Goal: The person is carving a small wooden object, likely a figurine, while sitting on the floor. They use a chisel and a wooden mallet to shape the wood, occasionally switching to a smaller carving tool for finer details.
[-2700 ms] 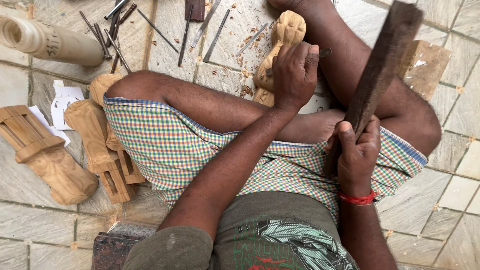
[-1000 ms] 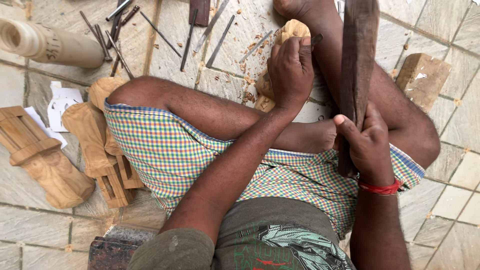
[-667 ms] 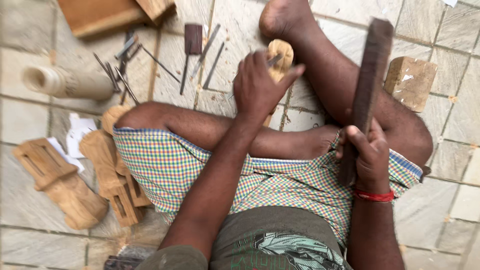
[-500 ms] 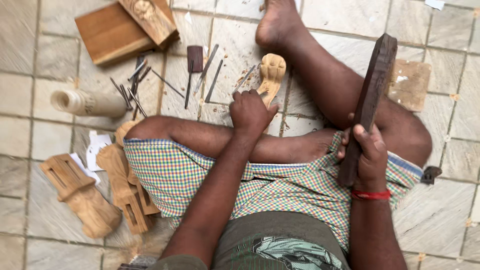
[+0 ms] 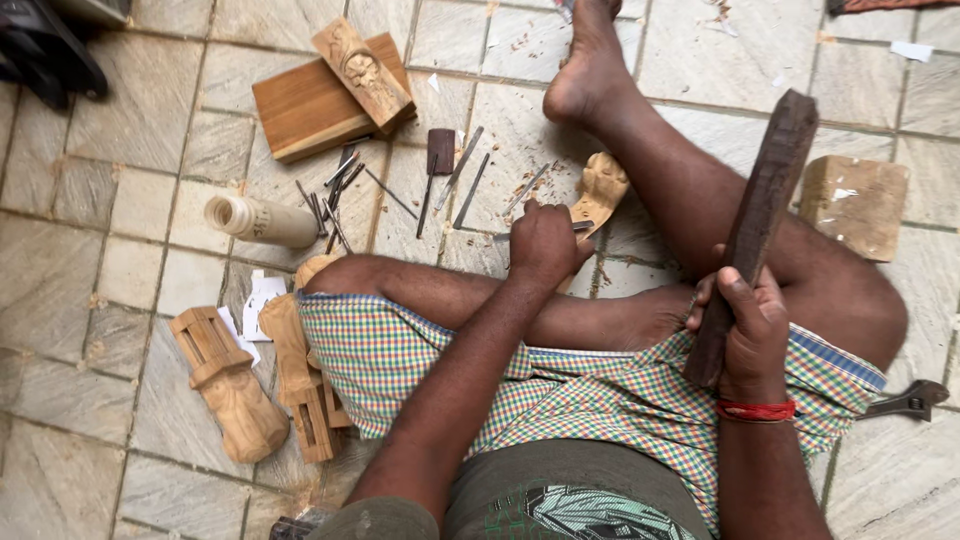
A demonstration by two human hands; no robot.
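Left fingers: I see my left hand (image 5: 540, 240) curled tight around a thin metal chisel (image 5: 575, 227), whose tip rests on the pale wooden carving (image 5: 598, 192) at one o'clock from the knuckles.
Right fingers: my right hand (image 5: 750, 335) is wrapped shut around the lower end of a dark wooden mallet (image 5: 755, 225), which stands tilted, its head toward twelve o'clock.
Carving: it lies on the tiled floor (image 5: 150, 210), just beside my shin and below the bare foot (image 5: 590, 70), with chips scattered at its ten o'clock side.
Step in hand: I judge this as setting the chisel for a strike.
How to do it well: I would keep the chisel steady on the carving, hold the left wrist low, and bring the mallet down squarely on the chisel's butt, lightly, so the edge does not skid toward my leg.
Spare tools: a loose row of chisels (image 5: 445, 175) lies at ten o'clock from the left hand, near a pale turned cylinder (image 5: 260, 220).
Farther out: a carved block on a flat board (image 5: 320, 100) sits at eleven o'clock; two unfinished pale carvings (image 5: 235, 385) lie at eight o'clock by my knee; a square wood block (image 5: 855, 205) rests at two o'clock from the mallet.
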